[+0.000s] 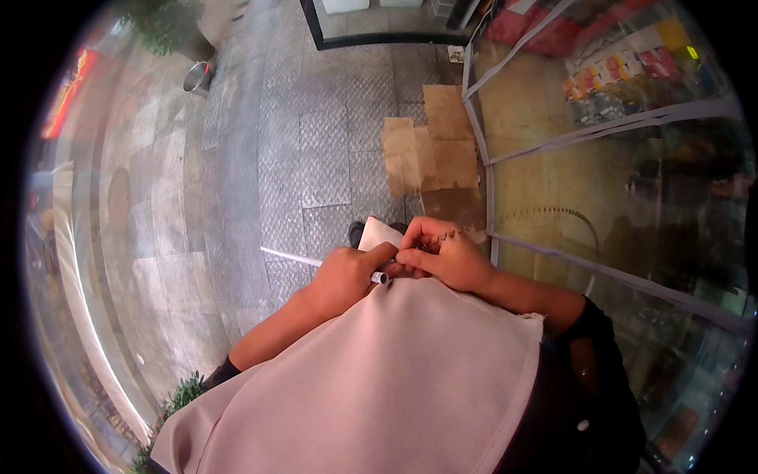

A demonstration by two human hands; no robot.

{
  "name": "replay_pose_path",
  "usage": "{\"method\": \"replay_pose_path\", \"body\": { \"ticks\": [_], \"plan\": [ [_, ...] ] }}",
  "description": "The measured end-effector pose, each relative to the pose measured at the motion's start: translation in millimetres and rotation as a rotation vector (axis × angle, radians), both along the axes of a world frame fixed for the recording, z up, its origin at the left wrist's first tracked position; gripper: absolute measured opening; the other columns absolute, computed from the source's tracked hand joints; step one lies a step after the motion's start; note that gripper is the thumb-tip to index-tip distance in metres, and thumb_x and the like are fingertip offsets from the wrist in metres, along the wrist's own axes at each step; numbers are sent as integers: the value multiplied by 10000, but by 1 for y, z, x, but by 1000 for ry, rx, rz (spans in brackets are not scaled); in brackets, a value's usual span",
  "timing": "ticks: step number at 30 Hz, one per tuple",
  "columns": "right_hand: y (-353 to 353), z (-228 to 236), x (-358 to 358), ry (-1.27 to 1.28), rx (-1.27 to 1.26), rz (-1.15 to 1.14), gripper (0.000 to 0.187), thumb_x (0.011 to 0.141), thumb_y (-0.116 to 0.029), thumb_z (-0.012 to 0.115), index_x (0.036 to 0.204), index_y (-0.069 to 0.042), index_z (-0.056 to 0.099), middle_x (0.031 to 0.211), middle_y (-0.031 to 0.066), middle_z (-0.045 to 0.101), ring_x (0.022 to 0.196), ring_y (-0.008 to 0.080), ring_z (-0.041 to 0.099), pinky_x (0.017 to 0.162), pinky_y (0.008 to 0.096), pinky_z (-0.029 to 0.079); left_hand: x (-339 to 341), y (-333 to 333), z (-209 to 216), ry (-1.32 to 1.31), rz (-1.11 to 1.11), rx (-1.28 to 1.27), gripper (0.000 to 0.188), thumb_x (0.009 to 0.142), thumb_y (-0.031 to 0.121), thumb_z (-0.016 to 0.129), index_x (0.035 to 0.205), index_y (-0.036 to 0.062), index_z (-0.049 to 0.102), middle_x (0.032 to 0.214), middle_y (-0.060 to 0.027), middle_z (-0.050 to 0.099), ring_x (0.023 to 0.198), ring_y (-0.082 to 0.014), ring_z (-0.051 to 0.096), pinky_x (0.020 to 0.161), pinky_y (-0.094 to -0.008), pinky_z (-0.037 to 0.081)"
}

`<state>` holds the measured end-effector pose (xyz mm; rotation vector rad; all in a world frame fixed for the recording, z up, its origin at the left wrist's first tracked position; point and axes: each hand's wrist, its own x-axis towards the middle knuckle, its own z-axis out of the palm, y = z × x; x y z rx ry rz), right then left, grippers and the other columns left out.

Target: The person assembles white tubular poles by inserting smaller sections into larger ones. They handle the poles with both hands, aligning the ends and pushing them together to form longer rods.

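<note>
A pale pink cloth drapes over my lap, and its far end shows just beyond my hands. My left hand is closed around a thin white tube; its hollow end comes out beside my fingers, at the cloth. Thumb and forefinger of my right hand are pinched together close to my left fingertips. What lies between them is too small to make out. A dark beaded or coiled strand shows at the right hand's fingers.
Flattened brown cardboard lies on the grey stone paving ahead. A glass display case with packets inside runs close along my right. A metal bucket and potted plant stand far left; leaves are near my left elbow.
</note>
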<state>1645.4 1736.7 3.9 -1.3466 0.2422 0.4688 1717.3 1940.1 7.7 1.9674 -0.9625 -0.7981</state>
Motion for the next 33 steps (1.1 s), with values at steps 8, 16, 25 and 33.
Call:
{"method": "replay_pose_path", "body": {
  "ticks": [8, 16, 25, 33],
  "plan": [
    [-8, -2, -4, 53, 121, -20, 223, 976, -238, 600, 1067, -35, 591, 749, -18, 559, 647, 32, 452, 560, 198, 357, -3, -6, -5, 11, 56, -77, 133, 870, 151, 646, 859, 22, 617, 629, -197, 605, 560, -404, 593, 514, -446, 461],
    [-28, -31, -20, 173, 466, -163, 456, 989, -424, 518, 1140, -4, 608, 745, 12, 523, 626, 80, 410, 551, 215, 332, 0, -7, -8, 1, 42, -96, 187, 905, 193, 630, 821, 26, 610, 584, -200, 563, 535, -408, 569, 497, -457, 437],
    [-54, -76, -28, 151, 739, -525, 339, 1013, -336, 505, 1079, -14, 589, 711, -10, 459, 570, 74, 372, 509, 224, 303, 4, -4, -13, -58, 17, -85, 154, 865, 120, 647, 778, 21, 566, 571, -102, 512, 459, -257, 487, 484, -357, 413],
    [-78, -102, 7, -7, 813, -627, 273, 1016, -319, 506, 1018, -62, 598, 593, -47, 385, 473, 72, 329, 425, 204, 248, 19, -3, -5, -49, 64, -69, 154, 888, 154, 643, 817, 23, 604, 599, -158, 579, 491, -342, 543, 491, -406, 448]
  ]
}}
